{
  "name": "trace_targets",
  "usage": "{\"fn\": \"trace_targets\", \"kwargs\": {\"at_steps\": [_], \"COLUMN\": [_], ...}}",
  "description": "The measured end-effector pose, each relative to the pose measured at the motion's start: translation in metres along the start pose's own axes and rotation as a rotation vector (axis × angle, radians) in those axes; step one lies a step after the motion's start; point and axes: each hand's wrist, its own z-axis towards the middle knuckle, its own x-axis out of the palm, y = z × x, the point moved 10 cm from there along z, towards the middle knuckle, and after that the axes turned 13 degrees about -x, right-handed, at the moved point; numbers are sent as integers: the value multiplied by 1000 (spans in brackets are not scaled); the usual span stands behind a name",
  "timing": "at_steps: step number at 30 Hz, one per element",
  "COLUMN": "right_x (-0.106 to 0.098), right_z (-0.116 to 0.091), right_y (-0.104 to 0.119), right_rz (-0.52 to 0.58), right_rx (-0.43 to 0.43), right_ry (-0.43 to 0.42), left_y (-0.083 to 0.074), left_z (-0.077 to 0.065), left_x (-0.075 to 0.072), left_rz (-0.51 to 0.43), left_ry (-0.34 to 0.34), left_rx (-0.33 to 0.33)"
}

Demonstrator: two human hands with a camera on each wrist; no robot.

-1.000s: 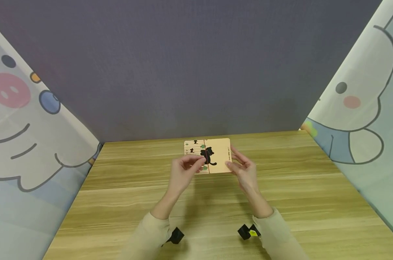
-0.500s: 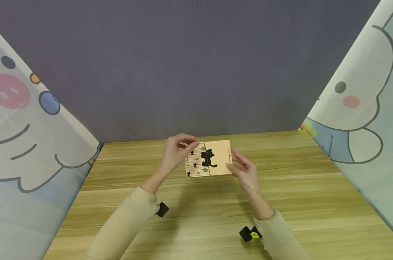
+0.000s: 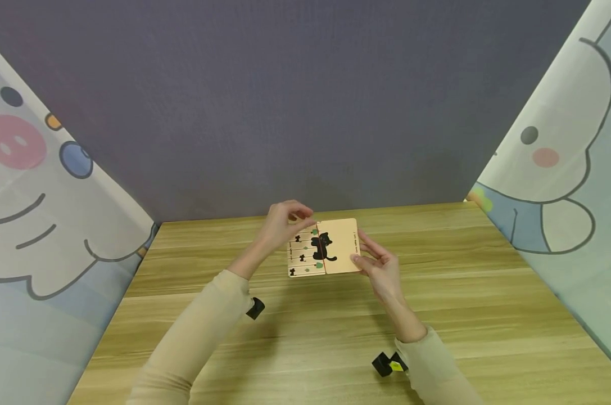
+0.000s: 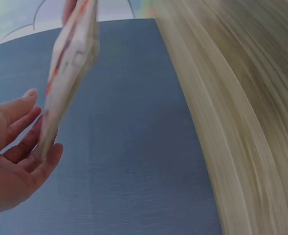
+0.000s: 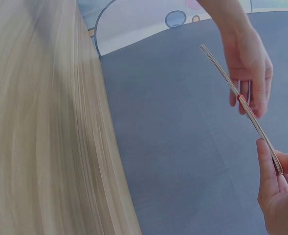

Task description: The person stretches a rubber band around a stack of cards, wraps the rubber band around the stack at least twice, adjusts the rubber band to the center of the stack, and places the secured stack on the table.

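A small cream notebook (image 3: 343, 247) with a black cat drawing is held above the table, its printed face toward the head camera. A thin red band (image 5: 240, 98) runs around its middle. Seen edge-on in the right wrist view, it looks like a thin stack of sheets. My right hand (image 3: 381, 267) pinches its right edge, thumb on the front and fingers behind. At the top edge, close to the band, is my left hand (image 3: 287, 221). In the left wrist view its fingers (image 4: 51, 159) touch the notebook's end, while the thumb stands apart.
Beneath the hands lies a wood-grain table (image 3: 325, 349), with a dark grey panel (image 3: 305, 112) behind it. Cartoon-printed cloths (image 3: 543, 185) flank both sides. Black wrist devices (image 3: 383, 364) hang under both sleeves.
My left hand has moved from the notebook's lower front up to its top left, then slightly right toward the band. The right hand and the notebook have barely shifted.
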Motion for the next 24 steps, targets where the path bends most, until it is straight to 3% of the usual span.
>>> {"fn": "trace_targets", "kwargs": {"at_steps": [11, 18, 24], "right_x": [1, 2, 1], "right_z": [-1, -3, -6], "right_y": [2, 2, 2], "right_rz": [-5, 9, 21], "right_rx": [6, 20, 22], "right_ry": [-4, -11, -18], "left_y": [7, 5, 9], "left_z": [2, 0, -3], "left_x": [13, 14, 19], "left_rz": [-7, -110, -133], "left_ry": [57, 73, 100], "left_rx": [-3, 24, 0]}}
